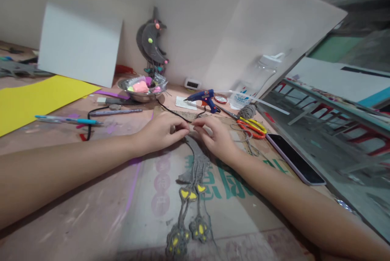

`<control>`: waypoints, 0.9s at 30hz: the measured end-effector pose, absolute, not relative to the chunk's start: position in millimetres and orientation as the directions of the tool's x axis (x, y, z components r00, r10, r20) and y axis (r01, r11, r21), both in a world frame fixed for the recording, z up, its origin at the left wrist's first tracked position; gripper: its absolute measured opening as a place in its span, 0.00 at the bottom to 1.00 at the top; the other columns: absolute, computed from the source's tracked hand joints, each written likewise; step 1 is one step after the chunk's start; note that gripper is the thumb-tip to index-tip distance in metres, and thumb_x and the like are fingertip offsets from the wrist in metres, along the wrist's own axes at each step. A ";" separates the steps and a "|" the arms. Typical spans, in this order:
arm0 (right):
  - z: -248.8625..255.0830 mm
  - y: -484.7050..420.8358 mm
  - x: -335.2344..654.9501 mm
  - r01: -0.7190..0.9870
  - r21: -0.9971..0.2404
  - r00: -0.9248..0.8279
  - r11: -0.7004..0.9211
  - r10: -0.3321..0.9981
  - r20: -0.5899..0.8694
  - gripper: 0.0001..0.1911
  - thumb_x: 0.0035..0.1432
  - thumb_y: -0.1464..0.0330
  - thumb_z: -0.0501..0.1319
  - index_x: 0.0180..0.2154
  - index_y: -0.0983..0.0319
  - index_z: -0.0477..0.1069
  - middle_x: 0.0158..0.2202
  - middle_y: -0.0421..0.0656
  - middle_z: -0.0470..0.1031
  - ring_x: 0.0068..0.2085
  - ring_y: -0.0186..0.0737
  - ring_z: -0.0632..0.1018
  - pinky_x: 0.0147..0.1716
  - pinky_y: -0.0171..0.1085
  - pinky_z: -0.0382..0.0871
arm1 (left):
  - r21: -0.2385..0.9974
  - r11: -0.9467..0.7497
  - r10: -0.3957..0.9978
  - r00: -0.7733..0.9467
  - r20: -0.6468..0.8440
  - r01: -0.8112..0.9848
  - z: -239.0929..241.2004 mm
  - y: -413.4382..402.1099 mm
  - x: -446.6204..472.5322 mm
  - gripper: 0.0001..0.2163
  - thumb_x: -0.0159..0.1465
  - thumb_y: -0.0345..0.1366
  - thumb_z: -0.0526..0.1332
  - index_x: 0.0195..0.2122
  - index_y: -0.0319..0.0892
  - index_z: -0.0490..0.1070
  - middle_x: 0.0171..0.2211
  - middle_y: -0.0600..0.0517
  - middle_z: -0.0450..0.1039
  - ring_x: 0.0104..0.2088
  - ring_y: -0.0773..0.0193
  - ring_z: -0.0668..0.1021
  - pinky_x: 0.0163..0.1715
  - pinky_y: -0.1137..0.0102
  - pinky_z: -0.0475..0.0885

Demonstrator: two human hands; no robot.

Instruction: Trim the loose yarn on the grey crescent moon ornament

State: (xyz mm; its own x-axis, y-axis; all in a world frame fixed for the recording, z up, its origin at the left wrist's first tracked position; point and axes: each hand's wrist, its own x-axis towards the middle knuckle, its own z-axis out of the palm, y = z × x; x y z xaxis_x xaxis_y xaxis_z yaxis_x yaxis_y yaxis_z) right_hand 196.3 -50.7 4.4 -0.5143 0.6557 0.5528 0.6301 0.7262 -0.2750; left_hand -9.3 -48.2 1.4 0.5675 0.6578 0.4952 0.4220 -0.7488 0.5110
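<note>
A grey crescent-shaped hanging ornament [200,156] lies on the printed cardboard, with strings running down toward me. Small yellow hearts [191,194] hang partway along the strings, and grey flowers with yellow spots [176,241] are at their ends. My left hand [163,131] is closed in a pinch at the ornament's upper end. Close beside it, the thumb and fingers of my right hand [215,135] are also pinched together. Whatever lies between the fingertips is too small or hidden to make out. The ornament's top is partly covered by my hands.
Beyond my hands are a glue gun [204,98], a metal bowl [143,95] of colourful pieces and a clear bottle [256,78]. Scissors [251,127], grey yarn [246,111] and a phone [294,158] lie right. Yellow sheet [33,97] and pens [68,120] lie left. Another crescent ornament [152,43] stands behind.
</note>
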 end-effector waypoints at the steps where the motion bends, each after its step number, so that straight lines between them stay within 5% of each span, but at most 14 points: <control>1: 4.0 -49.7 198.2 0.631 -0.160 -0.558 0.759 0.588 0.585 0.06 0.60 0.70 0.55 0.39 0.61 0.69 0.36 0.44 0.75 0.39 0.40 0.73 0.42 0.40 0.64 | 0.528 -0.735 0.672 0.562 0.483 0.425 1.0 -47.8 -9.5 0.06 0.61 0.34 0.57 0.32 0.40 0.73 0.30 0.53 0.77 0.32 0.65 0.76 0.36 0.72 0.67; 5: 7.4 -51.9 201.3 0.556 0.181 -0.726 0.811 0.368 0.581 0.08 0.60 0.71 0.54 0.42 0.61 0.68 0.38 0.46 0.74 0.41 0.41 0.71 0.46 0.45 0.62 | 0.645 -0.649 0.741 0.528 0.415 0.404 1.2 -46.0 -10.6 0.07 0.61 0.35 0.56 0.32 0.40 0.73 0.30 0.54 0.77 0.32 0.66 0.76 0.34 0.74 0.68; 9: 10.4 -56.6 199.6 0.512 0.272 -0.780 0.815 0.308 0.544 0.09 0.62 0.71 0.53 0.44 0.61 0.67 0.39 0.45 0.74 0.42 0.41 0.70 0.49 0.46 0.60 | 0.695 -0.614 0.751 0.547 0.370 0.374 3.8 -45.7 -10.8 0.08 0.61 0.36 0.56 0.32 0.40 0.73 0.28 0.55 0.76 0.30 0.68 0.75 0.31 0.76 0.67; 20: 11.9 -59.3 198.9 0.551 0.205 -0.747 0.809 0.367 0.555 0.09 0.62 0.68 0.54 0.43 0.57 0.69 0.39 0.42 0.75 0.42 0.41 0.71 0.52 0.48 0.57 | 0.696 -0.624 0.731 0.580 0.361 0.354 0.9 -44.1 -9.0 0.08 0.61 0.36 0.56 0.31 0.40 0.73 0.30 0.54 0.77 0.31 0.66 0.76 0.34 0.74 0.68; 27: 9.6 -59.4 192.5 0.607 -0.094 -0.605 0.789 0.535 0.590 0.06 0.60 0.67 0.56 0.35 0.59 0.70 0.33 0.43 0.74 0.39 0.40 0.71 0.46 0.44 0.60 | 0.612 -0.693 0.696 0.572 0.433 0.380 0.2 -45.2 -8.9 0.09 0.61 0.37 0.58 0.33 0.40 0.75 0.32 0.52 0.78 0.33 0.65 0.76 0.36 0.73 0.68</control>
